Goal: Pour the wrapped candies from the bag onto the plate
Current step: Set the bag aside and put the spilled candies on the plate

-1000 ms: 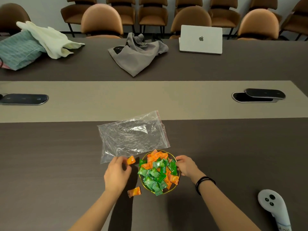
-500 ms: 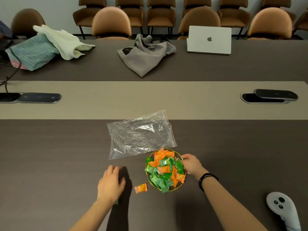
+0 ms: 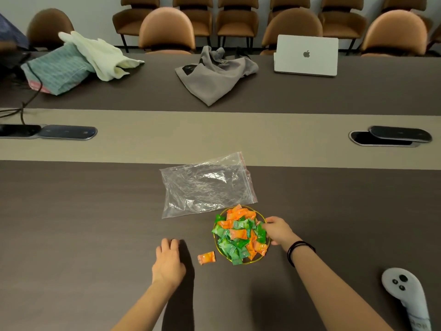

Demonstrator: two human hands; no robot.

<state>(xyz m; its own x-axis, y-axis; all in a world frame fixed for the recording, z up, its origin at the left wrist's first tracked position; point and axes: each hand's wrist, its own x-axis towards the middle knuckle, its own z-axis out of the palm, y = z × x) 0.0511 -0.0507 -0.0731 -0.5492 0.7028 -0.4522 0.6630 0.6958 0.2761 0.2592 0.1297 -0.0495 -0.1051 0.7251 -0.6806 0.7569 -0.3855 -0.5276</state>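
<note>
Head view: plate (image 3: pixel 262 214) sitting on dark table (image 3: pixel 83 223) in front of me, heaped with wrapped candies (image 3: pixel 239 235), crinkly green and orange wrappers, glossy. One stray orange candy (image 3: pixel 206 257) lying on table just left of plate. Clear zip bag (image 3: pixel 206 185) lying flat and empty behind plate, red seal strip along right edge. My left hand (image 3: pixel 168 261) resting palm-down, fingers together, gripping nothing. My right hand (image 3: pixel 278 230) touching plate's right rim, fingers curled; grip unclear.

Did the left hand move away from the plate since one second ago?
Yes. The left hand was near the plate's left rim; now it rests farther left, beyond the stray orange candy.
</note>
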